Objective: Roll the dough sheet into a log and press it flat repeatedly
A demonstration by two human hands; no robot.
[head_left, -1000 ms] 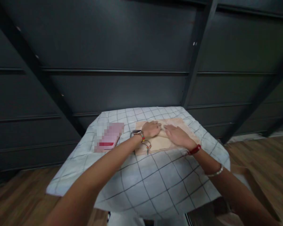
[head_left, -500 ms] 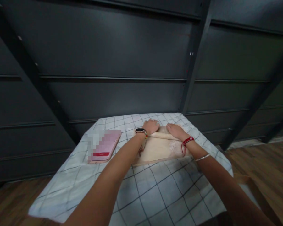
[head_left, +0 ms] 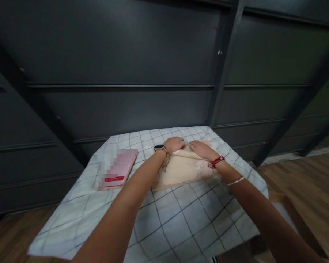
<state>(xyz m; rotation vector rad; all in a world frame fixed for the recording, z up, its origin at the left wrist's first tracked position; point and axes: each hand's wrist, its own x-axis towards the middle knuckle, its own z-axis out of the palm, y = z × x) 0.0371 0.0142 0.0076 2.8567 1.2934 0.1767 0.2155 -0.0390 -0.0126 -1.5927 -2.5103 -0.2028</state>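
A cream-coloured cloth garment with lace patches (head_left: 178, 171) lies spread on the checked tablecloth, its far part folded over into a raised ridge. My left hand (head_left: 174, 144), with a watch at the wrist, rests palm down on the far left of that fold, fingers extended and pointing right. On the far right of the fold lies my right hand (head_left: 202, 149), flat, with its fingers reaching toward the left one. Only a small gap separates the two sets of fingertips. Parts of the fabric are hidden under my palms.
A pink flat packet with a red strip (head_left: 120, 170), partly blurred out, sits left of the garment. The white checked tablecloth (head_left: 178, 219) covers the table. Dark metal panels (head_left: 131, 113) rise behind it. A cardboard box (head_left: 298, 223) stands on the floor at lower right.
Both hands have shifted slightly on the folded garment, the right fingers moving a little left. The whole view has tilted a little; the packet stays where it lay.
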